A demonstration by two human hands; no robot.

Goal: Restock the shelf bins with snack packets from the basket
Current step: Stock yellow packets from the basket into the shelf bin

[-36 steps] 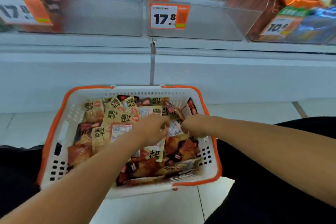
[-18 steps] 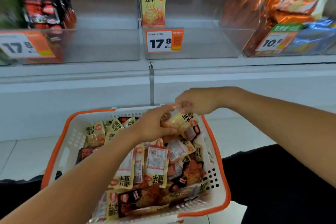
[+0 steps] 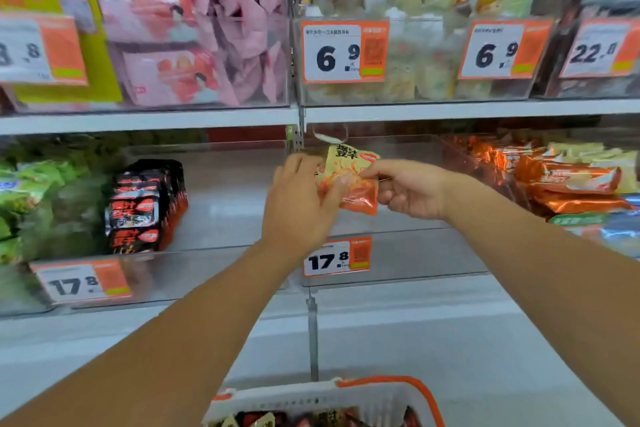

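Both hands have risen from the basket [image 3: 391, 392] to the shelf bin [image 3: 398, 253]. Head view: left hand [image 3: 298, 204] and right hand [image 3: 408, 189] each pinch the yellow-orange snack packet [image 3: 349, 173], held between them above the bin's 17.8 price tag [image 3: 337, 256].

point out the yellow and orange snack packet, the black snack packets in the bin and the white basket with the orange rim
yellow and orange foil snack packet [image 3: 353, 180]: head view, on its printed front, between the two hands
black foil snack packets [image 3: 138, 208]: head view, on the front packet of the row
white plastic basket with orange rim [image 3: 346, 395]: head view, on its white far wall
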